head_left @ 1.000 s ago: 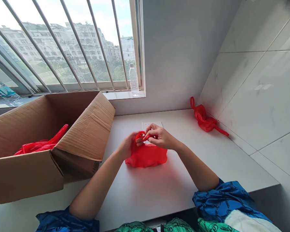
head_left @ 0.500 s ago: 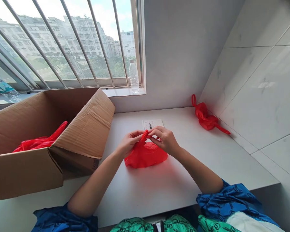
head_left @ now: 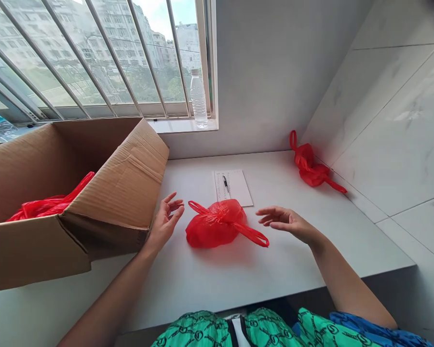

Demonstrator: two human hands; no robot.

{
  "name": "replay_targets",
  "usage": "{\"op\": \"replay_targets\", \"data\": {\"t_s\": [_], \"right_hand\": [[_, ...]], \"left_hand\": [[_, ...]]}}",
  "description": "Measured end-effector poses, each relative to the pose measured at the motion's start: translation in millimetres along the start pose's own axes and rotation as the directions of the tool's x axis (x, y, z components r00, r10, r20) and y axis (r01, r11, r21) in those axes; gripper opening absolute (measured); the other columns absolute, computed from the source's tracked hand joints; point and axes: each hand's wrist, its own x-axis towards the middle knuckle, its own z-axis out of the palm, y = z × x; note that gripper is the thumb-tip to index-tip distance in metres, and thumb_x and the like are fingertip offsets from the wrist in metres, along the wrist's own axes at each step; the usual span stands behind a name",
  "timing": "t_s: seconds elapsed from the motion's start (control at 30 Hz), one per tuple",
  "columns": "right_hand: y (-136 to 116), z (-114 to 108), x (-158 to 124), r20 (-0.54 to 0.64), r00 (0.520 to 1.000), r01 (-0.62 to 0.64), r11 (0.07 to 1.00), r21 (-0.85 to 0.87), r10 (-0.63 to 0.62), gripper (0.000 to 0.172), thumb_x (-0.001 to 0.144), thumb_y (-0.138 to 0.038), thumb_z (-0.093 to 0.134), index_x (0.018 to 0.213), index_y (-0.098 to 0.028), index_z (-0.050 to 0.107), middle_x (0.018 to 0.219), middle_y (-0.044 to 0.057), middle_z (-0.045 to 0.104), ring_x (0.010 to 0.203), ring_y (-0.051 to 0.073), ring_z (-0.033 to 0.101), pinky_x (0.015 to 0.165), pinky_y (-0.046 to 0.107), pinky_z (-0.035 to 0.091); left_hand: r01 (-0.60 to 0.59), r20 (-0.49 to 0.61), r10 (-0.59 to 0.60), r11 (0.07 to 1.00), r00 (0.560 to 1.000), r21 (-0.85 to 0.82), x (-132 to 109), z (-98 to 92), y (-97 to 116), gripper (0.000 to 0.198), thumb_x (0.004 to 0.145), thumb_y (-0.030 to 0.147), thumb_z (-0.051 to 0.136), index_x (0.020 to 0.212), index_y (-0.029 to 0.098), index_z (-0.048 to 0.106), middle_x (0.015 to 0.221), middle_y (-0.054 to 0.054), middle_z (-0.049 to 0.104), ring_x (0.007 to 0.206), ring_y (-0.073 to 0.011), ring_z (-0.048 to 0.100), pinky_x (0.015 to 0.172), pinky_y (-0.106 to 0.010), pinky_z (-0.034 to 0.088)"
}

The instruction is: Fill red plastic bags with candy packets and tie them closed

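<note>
Head view: both hands are off the red plastic bag (head_left: 217, 224), the left hand (head_left: 164, 224) open with its fingers (head_left: 174, 205) loosely spread just beside the bag, the right hand (head_left: 287, 222) open with its fingers (head_left: 269, 217) stretched out and slightly apart, near the bag's handle (head_left: 253, 233). Bag lies on the white counter (head_left: 202, 294), against the lower edge of a paper sheet (head_left: 238, 185). Earlier both hands pinched the handles together above the bag; now the hands have moved apart and the handles lie out to either side.
</note>
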Motion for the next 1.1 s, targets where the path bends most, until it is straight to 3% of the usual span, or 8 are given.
{"op": "replay_targets", "data": {"t_s": [0.1, 0.17, 0.23, 0.33, 0.5, 0.63, 0.83, 1.1], "right_hand": [[2.4, 15.1, 21.6, -0.212, 0.951, 0.118, 0.901, -0.417, -0.223, 0.069, 0.088, -0.049, 0.064, 0.149, -0.028, 0.039, 0.152, 0.013, 0.043, 0.137, 0.030, 0.045, 0.111, 0.053, 0.040], [0.0, 34.0, 43.9, -0.069, 0.911, 0.270, 0.714, -0.646, -0.407, 0.091, 0.084, -0.054, 0.067, 0.157, -0.025, 0.021, 0.160, 0.014, 0.029, 0.147, 0.031, 0.029, 0.119, 0.056, 0.025], [-2.3, 56.4, 68.1, 0.122, 0.850, 0.429, 0.538, -0.725, -0.513, 0.104, 0.084, -0.061, 0.064, 0.159, -0.019, 0.007, 0.161, 0.017, 0.024, 0.150, 0.031, 0.021, 0.122, 0.058, 0.016], [1.9, 87.6, 96.0, 0.209, 0.791, 0.502, 0.415, -0.758, -0.575, 0.102, 0.089, -0.062, 0.057, 0.158, -0.012, 0.002, 0.159, 0.019, 0.029, 0.151, 0.029, 0.019, 0.122, 0.056, 0.019], [27.7, 114.1, 101.8, 0.128, 0.801, 0.416, 0.390, -0.821, -0.585, 0.090, 0.093, -0.057, 0.054, 0.156, -0.004, 0.017, 0.156, 0.023, 0.033, 0.149, 0.031, 0.024, 0.120, 0.054, 0.027], [39.5, 118.9, 97.3, 0.115, 0.806, 0.392, 0.379, -0.838, -0.581, 0.085, 0.093, -0.056, 0.053, 0.153, -0.002, 0.027, 0.155, 0.023, 0.035, 0.148, 0.032, 0.026, 0.121, 0.053, 0.028], [46.1, 124.0, 101.9, 0.107, 0.827, 0.376, 0.401, -0.835, -0.553, 0.078, 0.095, -0.054, 0.051, 0.150, -0.002, 0.034, 0.151, 0.023, 0.042, 0.145, 0.031, 0.033, 0.119, 0.052, 0.033], [52.1, 128.6, 102.3, 0.116, 0.845, 0.361, 0.398, -0.843, -0.522, 0.076, 0.095, -0.053, 0.051, 0.150, -0.004, 0.037, 0.151, 0.024, 0.042, 0.145, 0.033, 0.034, 0.118, 0.053, 0.033]], "left_hand": [[0.051, 0.167, -0.086, 0.977, 0.982, 0.207, -11.6, 7.0, 0.1, 0.068, 0.090, 0.064, 0.046, 0.144, 0.022, 0.043, 0.147, -0.016, 0.046, 0.137, -0.0309, 0.044, 0.113, -0.048, 0.037], [-0.076, 0.274, -0.024, 0.933, 0.962, 0.351, -19.1, 20.1, 9.8, 0.066, 0.092, 0.063, 0.044, 0.143, 0.021, 0.044, 0.151, -0.015, 0.041, 0.141, -0.0317, 0.037, 0.117, -0.051, 0.030], [-0.266, 0.349, 0.110, 0.859, 0.931, 0.438, -25.0, 38.7, 22.6, 0.065, 0.093, 0.058, 0.048, 0.146, 0.021, 0.042, 0.153, -0.014, 0.038, 0.142, -0.0310, 0.035, 0.117, -0.051, 0.029], [-0.469, 0.419, 0.265, 0.712, 0.868, 0.523, -30.5, 63.4, 32.9, 0.058, 0.095, 0.048, 0.050, 0.146, 0.022, 0.042, 0.153, -0.013, 0.040, 0.141, -0.0301, 0.037, 0.118, -0.051, 0.027], [-0.568, 0.448, 0.350, 0.505, 0.823, 0.650, -36.4, 70.5, 13.1, 0.058, 0.098, 0.038, 0.045, 0.152, 0.017, 0.034, 0.157, -0.012, 0.035, 0.147, -0.0288, 0.028, 0.122, -0.050, 0.018], [-0.586, 0.465, 0.359, 0.431, 0.809, 0.687, -36.9, 68.1, -3.8, 0.061, 0.098, 0.040, 0.043, 0.152, 0.014, 0.033, 0.160, -0.013, 0.029, 0.150, -0.0286, 0.023, 0.123, -0.049, 0.016], [-0.591, 0.487, 0.335, 0.406, 0.806, 0.697, -32.4, 70.3, -10.3, 0.061, 0.098, 0.041, 0.043, 0.151, 0.011, 0.035, 0.160, -0.014, 0.028, 0.149, -0.0289, 0.025, 0.122, -0.049, 0.020], [-0.583, 0.486, 0.323, 0.483, 0.812, 0.654, -31.4, 71.5, -16.3, 0.063, 0.094, 0.039, 0.050, 0.149, 0.011, 0.038, 0.156, -0.017, 0.035, 0.146, -0.0314, 0.031, 0.121, -0.051, 0.025]]}}
